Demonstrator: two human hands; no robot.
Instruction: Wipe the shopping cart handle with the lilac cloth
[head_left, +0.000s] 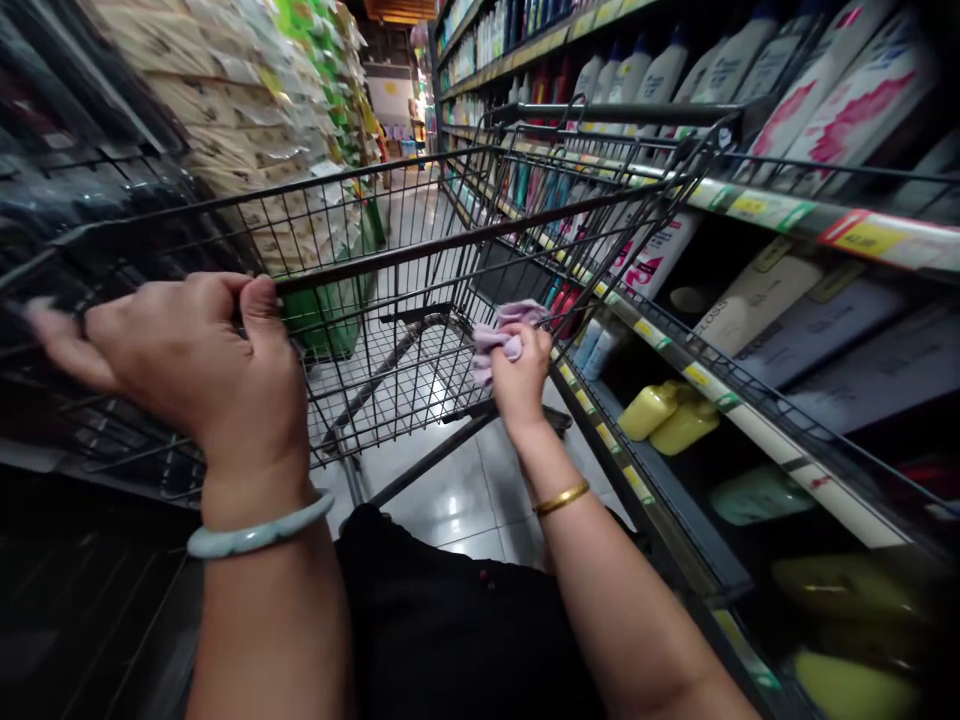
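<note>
A black wire shopping cart [375, 262] stands right in front of me, its basket showing only bare wire mesh. My left hand [187, 345] is curled over the end of the cart's near top rail, thumb against it, with one finger sticking out to the left. A pale green bangle circles that wrist. In my right hand [523, 370] is a crumpled lilac cloth [491, 345], bunched in the fingers and held at the near wire side of the cart. What the cloth touches behind the fingers is hidden. A gold-coloured bangle [561, 498] is on the right wrist.
Close on the right runs a shelf [757, 210] with price tags, holding white bottles [840, 100] and yellow bottles [649, 410] lower down. Stacked packs [232, 130] line the left. A tiled aisle floor [450, 480] leads ahead between them.
</note>
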